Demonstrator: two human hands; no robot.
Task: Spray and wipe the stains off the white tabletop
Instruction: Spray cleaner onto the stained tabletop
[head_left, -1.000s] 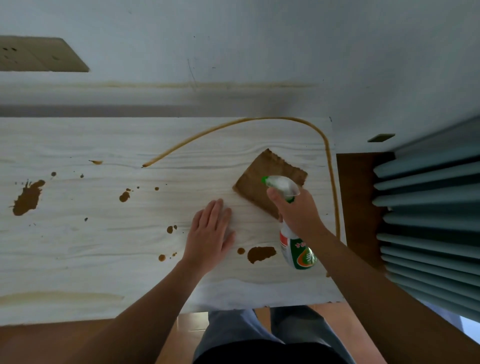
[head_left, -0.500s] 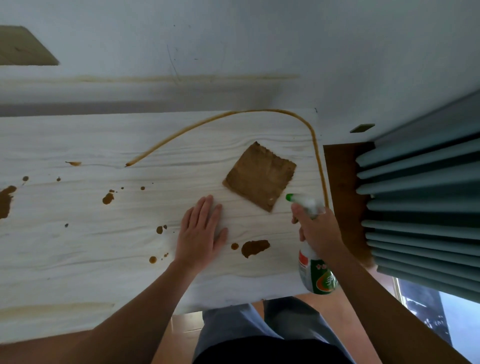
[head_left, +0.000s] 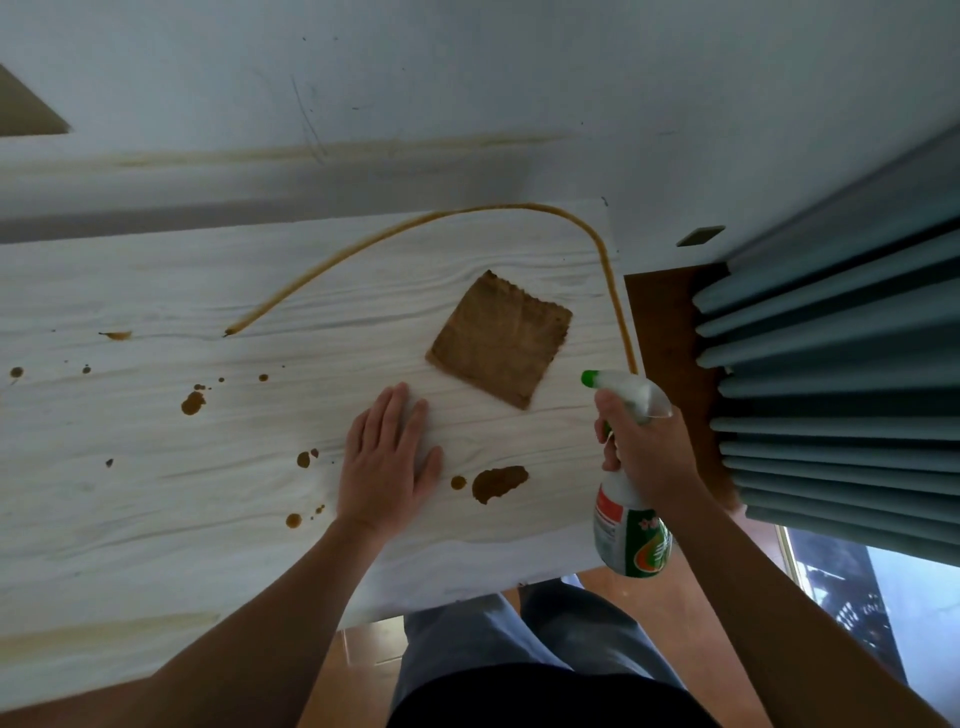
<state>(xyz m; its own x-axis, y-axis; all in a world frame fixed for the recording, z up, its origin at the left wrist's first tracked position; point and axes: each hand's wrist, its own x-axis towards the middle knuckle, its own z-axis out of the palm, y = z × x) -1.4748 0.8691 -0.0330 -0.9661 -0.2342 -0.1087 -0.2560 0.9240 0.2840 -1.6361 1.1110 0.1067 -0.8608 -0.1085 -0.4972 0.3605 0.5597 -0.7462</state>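
My right hand (head_left: 649, 452) grips a white spray bottle (head_left: 628, 535) with a green nozzle tip, held above the table's right front corner, nozzle pointing left. My left hand (head_left: 387, 462) rests flat on the white tabletop (head_left: 156, 493), fingers straight. A brown square cloth (head_left: 501, 338) lies on the table between and beyond the hands. Brown stains dot the surface: a large blot (head_left: 498, 482) just right of my left hand, a smaller blot (head_left: 193, 402) to the left, several small spots, and a long curved brown line (head_left: 415, 228) arching behind the cloth.
A pale wall runs behind the table. Blue-grey pleated curtains (head_left: 831, 395) hang close on the right, beside a brown wooden surface (head_left: 670, 332). My legs (head_left: 519, 649) are at the front edge, with wooden floor below.
My right hand has carried the spray bottle from over the cloth back toward the table's right front corner. My left hand has stayed flat on the table.
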